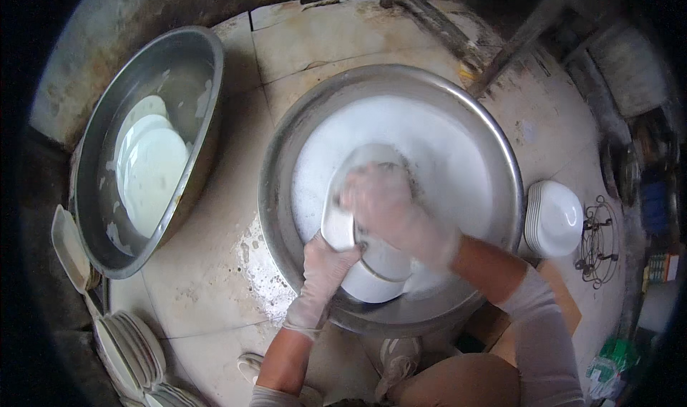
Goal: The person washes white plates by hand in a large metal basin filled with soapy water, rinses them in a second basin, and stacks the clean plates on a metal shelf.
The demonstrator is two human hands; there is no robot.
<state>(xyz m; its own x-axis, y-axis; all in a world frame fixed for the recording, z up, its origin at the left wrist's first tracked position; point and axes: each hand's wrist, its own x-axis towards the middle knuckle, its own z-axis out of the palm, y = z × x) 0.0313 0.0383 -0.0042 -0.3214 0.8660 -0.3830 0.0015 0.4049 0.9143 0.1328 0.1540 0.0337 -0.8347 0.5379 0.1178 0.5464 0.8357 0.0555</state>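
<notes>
A large round metal basin (pixel 386 326) full of white suds (pixel 456 138) sits before me. My left hand (pixel 330 264), in a thin clear glove, grips the near left rim of a white dish (pixel 339 230) tilted over the suds. My right hand (pixel 386 208), gloved too, is blurred by motion and lies across the middle of that dish. Something greyish shows by its fingers, too smeared to name; whether the hand holds it I cannot tell. More white ware (pixel 373 291) rests under the dish at the basin's near side.
At left a metal basin (pixel 214 85) holds water and submerged white plates (pixel 155 176). Stacked plates (pixel 131 348) stand at lower left, near a rectangular dish (pixel 70 246). White bowls (pixel 558 219) and a wire stand (pixel 598 240) are at right. A pole (pixel 515 36) rises behind the basin.
</notes>
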